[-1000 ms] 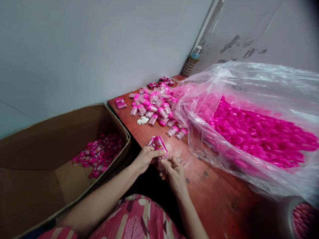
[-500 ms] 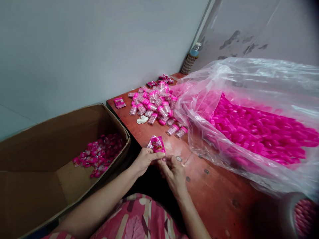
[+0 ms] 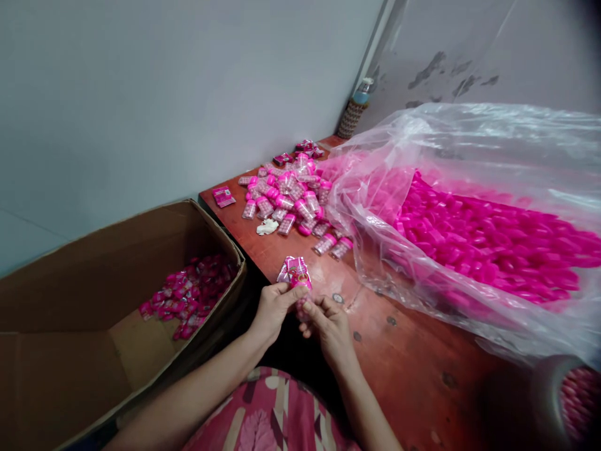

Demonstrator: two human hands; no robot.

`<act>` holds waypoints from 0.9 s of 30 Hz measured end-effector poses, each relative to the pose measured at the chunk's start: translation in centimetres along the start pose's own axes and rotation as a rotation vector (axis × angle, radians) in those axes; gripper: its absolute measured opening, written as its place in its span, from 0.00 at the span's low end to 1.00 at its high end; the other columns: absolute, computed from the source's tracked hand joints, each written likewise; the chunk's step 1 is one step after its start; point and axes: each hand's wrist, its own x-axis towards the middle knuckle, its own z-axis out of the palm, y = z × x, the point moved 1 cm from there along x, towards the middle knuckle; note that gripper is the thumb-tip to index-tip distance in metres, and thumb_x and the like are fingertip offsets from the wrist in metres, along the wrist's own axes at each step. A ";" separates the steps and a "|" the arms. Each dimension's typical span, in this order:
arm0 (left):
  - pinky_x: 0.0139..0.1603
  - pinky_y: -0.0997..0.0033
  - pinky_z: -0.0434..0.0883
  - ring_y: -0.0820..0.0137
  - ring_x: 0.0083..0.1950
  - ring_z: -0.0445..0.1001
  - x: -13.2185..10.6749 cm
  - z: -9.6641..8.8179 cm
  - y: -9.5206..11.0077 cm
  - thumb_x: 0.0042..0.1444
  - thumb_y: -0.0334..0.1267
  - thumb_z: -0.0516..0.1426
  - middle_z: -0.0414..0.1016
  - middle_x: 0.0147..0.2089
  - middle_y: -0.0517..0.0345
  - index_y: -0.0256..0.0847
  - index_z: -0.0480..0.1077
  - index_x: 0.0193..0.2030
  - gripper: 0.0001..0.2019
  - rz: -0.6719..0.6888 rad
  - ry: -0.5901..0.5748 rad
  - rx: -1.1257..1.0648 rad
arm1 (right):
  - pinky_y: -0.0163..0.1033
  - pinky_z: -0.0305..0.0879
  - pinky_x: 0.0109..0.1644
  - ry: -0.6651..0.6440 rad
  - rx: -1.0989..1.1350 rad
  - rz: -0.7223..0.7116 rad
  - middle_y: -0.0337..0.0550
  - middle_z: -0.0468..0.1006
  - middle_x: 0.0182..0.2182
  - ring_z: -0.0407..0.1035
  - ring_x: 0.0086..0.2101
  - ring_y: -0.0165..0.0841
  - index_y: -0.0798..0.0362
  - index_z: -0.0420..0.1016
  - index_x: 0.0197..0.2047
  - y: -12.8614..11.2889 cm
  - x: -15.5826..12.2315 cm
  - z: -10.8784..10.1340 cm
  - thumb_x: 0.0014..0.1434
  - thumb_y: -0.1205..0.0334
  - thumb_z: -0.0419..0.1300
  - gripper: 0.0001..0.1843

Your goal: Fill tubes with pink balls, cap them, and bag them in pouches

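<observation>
Pinched in my left hand (image 3: 276,308) are one or more shiny pink printed wrappers (image 3: 295,268), their upper ends pointing toward the table. A small clear bottle of pink balls (image 3: 303,303) sits between my hands, directly below the wrappers. I cannot tell whether its top is inside one. My right hand (image 3: 328,324) grips the bottle's lower part with thumb and fingers. Beyond my hands, a heap of similar pink-capped bottles (image 3: 286,194) lies on the red-brown table (image 3: 394,369). Two of those bottles (image 3: 332,246) lie apart, nearer to me.
At left, a deep cardboard box (image 3: 141,219) holds a pile of pink-wrapped pieces (image 3: 188,294). A clear plastic bag (image 3: 469,134) of pink caps (image 3: 479,241) covers the right side. A jar of pink balls (image 3: 582,401) lies lower right. Flat wrappers (image 3: 223,196) rest near the wall.
My right hand has shifted slightly down, and more of the bottle shows between my hands. The wrappers stay in my left hand. The view has moved a little.
</observation>
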 end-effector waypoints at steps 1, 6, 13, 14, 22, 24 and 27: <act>0.22 0.76 0.63 0.76 0.20 0.65 0.0 0.0 -0.2 0.43 0.41 0.61 0.67 0.19 0.58 0.30 0.70 0.23 0.13 0.007 0.012 0.032 | 0.29 0.62 0.18 0.034 -0.022 -0.008 0.37 0.73 0.22 0.66 0.18 0.25 0.55 0.68 0.33 0.1 -0.1 0.0 0.51 0.54 0.59 0.12; 0.21 0.75 0.63 0.76 0.20 0.64 -0.5 0.3 -0.7 0.45 0.42 0.60 0.66 0.20 0.58 0.31 0.69 0.25 0.13 -0.049 -0.035 -0.024 | 0.30 0.64 0.20 0.144 -0.107 -0.085 0.36 0.74 0.22 0.66 0.18 0.26 0.53 0.65 0.35 0.2 -0.3 0.2 0.49 0.56 0.62 0.13; 0.22 0.75 0.64 0.77 0.20 0.63 -1.0 -0.9 0.7 0.44 0.40 0.61 0.66 0.20 0.59 0.30 0.70 0.24 0.12 -0.135 -0.139 -0.143 | 0.32 0.67 0.24 -0.067 0.218 0.027 0.36 0.74 0.22 0.69 0.21 0.29 0.52 0.64 0.33 0.0 0.0 0.7 0.48 0.59 0.63 0.13; 0.23 0.75 0.65 0.76 0.22 0.65 -1.0 -1.1 1.0 0.45 0.39 0.61 0.68 0.22 0.57 0.30 0.71 0.26 0.11 -0.128 -0.124 -0.148 | 0.34 0.68 0.27 -0.102 0.226 0.031 0.37 0.75 0.24 0.70 0.24 0.29 0.52 0.65 0.35 -0.1 -0.1 0.8 0.48 0.59 0.63 0.13; 0.28 0.75 0.66 0.77 0.24 0.65 -2.9 -2.1 1.5 0.47 0.37 0.59 0.68 0.22 0.57 0.30 0.70 0.25 0.09 -0.080 -0.108 -0.182 | 0.30 0.65 0.24 -0.093 0.191 0.024 0.33 0.72 0.18 0.68 0.19 0.26 0.53 0.63 0.27 0.0 0.7 2.8 0.48 0.61 0.63 0.11; 0.30 0.72 0.68 0.73 0.26 0.69 -3.2 -3.2 2.1 0.48 0.38 0.59 0.71 0.25 0.54 0.30 0.71 0.27 0.09 -0.080 -0.068 -0.205 | 0.29 0.64 0.23 -0.111 0.165 0.026 0.33 0.72 0.18 0.67 0.18 0.26 0.53 0.63 0.26 0.1 0.9 3.3 0.48 0.60 0.63 0.11; 0.40 0.65 0.70 0.64 0.38 0.73 -3.0 -5.7 3.5 0.48 0.44 0.58 0.74 0.39 0.47 0.32 0.71 0.35 0.14 0.045 0.141 -0.245 | 0.30 0.64 0.22 -0.105 0.116 0.031 0.35 0.74 0.20 0.68 0.19 0.27 0.53 0.64 0.28 -0.1 0.8 3.1 0.47 0.58 0.63 0.12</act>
